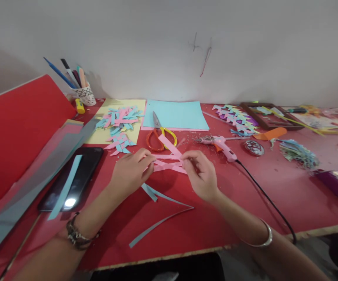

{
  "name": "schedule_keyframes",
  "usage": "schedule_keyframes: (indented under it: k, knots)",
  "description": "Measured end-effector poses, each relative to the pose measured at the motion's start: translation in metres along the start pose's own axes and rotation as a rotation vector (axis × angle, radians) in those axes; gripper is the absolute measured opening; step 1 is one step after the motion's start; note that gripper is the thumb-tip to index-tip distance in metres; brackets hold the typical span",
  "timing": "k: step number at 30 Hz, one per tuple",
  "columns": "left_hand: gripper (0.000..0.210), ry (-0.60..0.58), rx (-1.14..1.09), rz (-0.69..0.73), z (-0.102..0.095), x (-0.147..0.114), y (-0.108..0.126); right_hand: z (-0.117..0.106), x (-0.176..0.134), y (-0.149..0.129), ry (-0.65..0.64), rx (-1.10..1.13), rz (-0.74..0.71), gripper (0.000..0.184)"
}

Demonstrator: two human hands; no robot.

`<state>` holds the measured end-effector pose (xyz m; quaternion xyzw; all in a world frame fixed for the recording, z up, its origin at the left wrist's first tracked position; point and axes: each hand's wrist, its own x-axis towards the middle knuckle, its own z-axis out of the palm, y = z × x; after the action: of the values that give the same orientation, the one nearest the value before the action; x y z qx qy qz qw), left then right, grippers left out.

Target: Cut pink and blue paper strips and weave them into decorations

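Several pink paper strips (169, 166) cross each other between my hands, just above the red table. My left hand (134, 168) pinches their left ends, fingers closed. On the other side my right hand (200, 173) is closed on the right ends, where one pink strip sticks up to the left. Below the hands lie a folded blue paper strip (163, 214) and a short blue piece (149, 192). Scissors (160, 134) with one red and one yellow handle rest just beyond the strips. Nearby on the left is a folded pink and blue paper star (120, 143).
A pink glue gun (220, 146) with a black cord lies to the right. A phone (72, 179) with a blue strip on it is at left. Behind are blue sheets (175, 113), a paper pile (120, 117) and a pen cup (84, 95). A stapler-like purple item (337, 187) sits far right.
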<state>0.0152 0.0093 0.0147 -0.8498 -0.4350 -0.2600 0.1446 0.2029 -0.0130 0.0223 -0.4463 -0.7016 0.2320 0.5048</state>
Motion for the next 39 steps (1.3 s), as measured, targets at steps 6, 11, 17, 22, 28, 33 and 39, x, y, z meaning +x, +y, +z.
schedule_keyframes:
  k: [6,11,17,22,28,33,39]
  knots:
    - [0.027,0.118,-0.002,0.171,-0.002,0.001,0.002,0.005,0.004,0.003,-0.141,0.025,0.114,0.015]
    - [0.029,0.064,-0.046,0.292,-0.004,0.003,0.003,0.006,0.003,0.004,-0.246,0.050,0.071,0.016]
    - [0.031,0.085,-0.232,0.151,-0.002,0.002,0.001,0.004,0.002,0.002,-0.241,0.162,0.075,0.020]
    - [0.021,0.080,-0.589,-0.262,-0.003,0.003,0.001,0.001,0.007,0.004,-0.160,0.220,0.018,0.035]
    - [0.016,0.082,-1.043,-0.822,-0.002,0.007,-0.003,0.001,0.005,0.004,-0.191,0.180,-0.040,0.032]
    - [0.020,-0.001,-1.369,-1.023,0.003,0.007,-0.006,0.003,0.002,0.003,-0.255,0.054,-0.072,0.022]
    - [0.020,-0.041,-1.416,-1.041,-0.005,0.014,0.009,0.008,0.001,0.006,-0.215,-0.054,-0.084,0.026]
